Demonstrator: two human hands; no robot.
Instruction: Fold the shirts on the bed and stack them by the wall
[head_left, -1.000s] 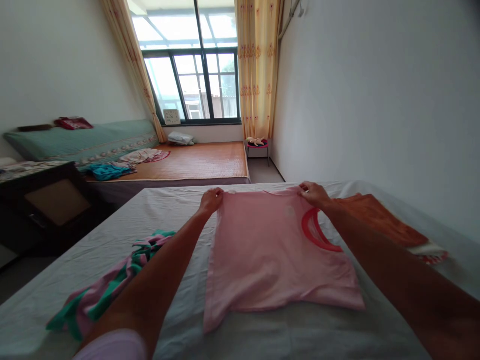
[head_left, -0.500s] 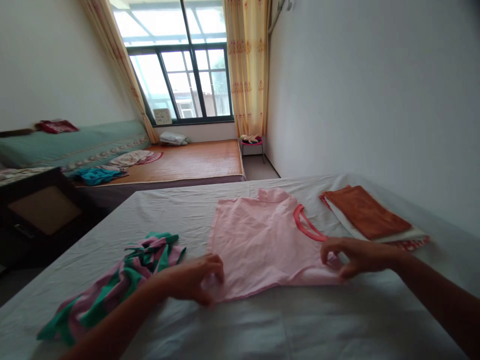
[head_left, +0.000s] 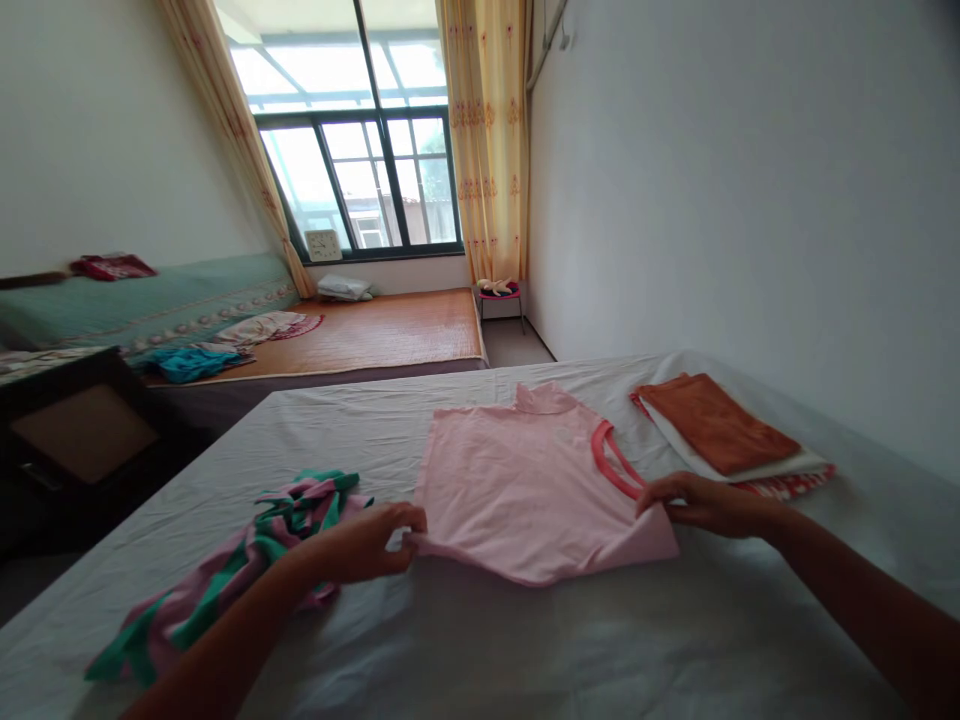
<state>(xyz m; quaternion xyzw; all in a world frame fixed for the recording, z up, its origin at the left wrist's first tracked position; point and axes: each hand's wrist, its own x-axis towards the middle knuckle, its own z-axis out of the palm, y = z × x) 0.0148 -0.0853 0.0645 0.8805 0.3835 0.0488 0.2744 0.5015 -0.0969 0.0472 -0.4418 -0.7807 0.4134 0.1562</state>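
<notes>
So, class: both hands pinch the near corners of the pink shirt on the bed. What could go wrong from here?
1. The left hand and right hand grip only the corners of the pink shirt, so its middle may sag or crease.
2. The striped garment lies close by the left hand and could get snagged.

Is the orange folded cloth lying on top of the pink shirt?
No, the orange folded cloth sits on a separate stack to the right of the pink shirt, apart from it on the white sheet.
</notes>
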